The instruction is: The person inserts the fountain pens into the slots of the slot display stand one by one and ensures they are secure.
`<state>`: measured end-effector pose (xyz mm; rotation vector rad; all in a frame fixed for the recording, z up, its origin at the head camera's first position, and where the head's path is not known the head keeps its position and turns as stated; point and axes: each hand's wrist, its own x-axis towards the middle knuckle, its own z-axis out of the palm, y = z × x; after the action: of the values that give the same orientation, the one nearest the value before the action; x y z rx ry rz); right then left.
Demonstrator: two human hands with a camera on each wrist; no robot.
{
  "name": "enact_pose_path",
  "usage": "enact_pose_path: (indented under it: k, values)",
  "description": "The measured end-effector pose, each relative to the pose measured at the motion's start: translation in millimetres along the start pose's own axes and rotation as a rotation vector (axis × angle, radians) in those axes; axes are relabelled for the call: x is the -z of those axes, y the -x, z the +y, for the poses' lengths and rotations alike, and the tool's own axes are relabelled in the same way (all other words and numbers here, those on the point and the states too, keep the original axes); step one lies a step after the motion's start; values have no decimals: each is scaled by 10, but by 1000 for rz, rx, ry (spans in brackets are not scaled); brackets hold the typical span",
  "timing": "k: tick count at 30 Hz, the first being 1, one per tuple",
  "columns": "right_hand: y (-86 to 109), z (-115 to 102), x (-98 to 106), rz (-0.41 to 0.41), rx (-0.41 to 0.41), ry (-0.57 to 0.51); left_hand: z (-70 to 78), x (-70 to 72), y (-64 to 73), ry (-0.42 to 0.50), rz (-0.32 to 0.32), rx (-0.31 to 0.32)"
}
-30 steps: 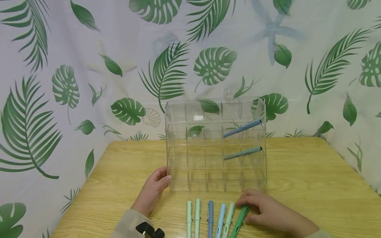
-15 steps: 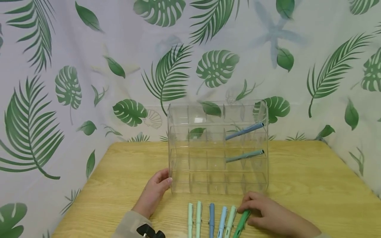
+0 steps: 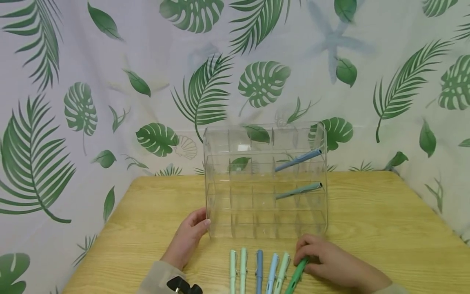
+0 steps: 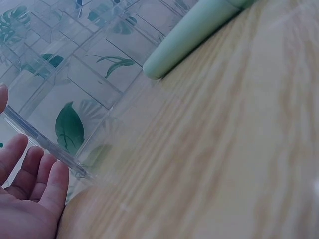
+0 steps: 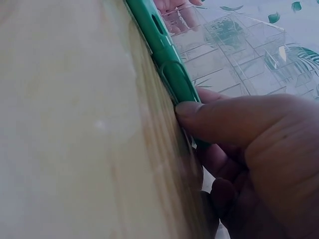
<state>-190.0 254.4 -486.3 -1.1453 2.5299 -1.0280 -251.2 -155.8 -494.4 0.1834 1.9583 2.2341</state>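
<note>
Pinching green pen (image 3: 296,277) by clip end w/ right hand (image 3: 324,260), basically closed | lying at hand's 8 o'clock, axis 1-to-7 | way closer than to left hand (image 3: 189,232), loosely curled round rack (image 3: 241,195) edge at 8 o'clock

A screened-off tabletop corner, in what sort of building cannot be told: a pale hanging cloth (image 3: 264,85) printed with leaves and shells fills the upper frame, above a wood-grain table (image 3: 371,220) across the bottom.
</note>
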Motion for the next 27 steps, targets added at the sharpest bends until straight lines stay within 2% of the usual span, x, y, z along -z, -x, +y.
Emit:
enact_pose_path:
  k: [4, 11, 20, 27]
  values:
    - [35, -7, 6, -7, -23, -37, -19, -14, 0, 1, -11, -5]
    - [88, 7, 33, -9, -89, -126, -23, -25, 6, 15, 6, 1]
    - [145, 26, 101, -45, -126, -365, 7, -32, 10, 1, -2, 13]
    - [135, 67, 143, -70, -58, -525, 23, -38, 8, 0, 14, 26]
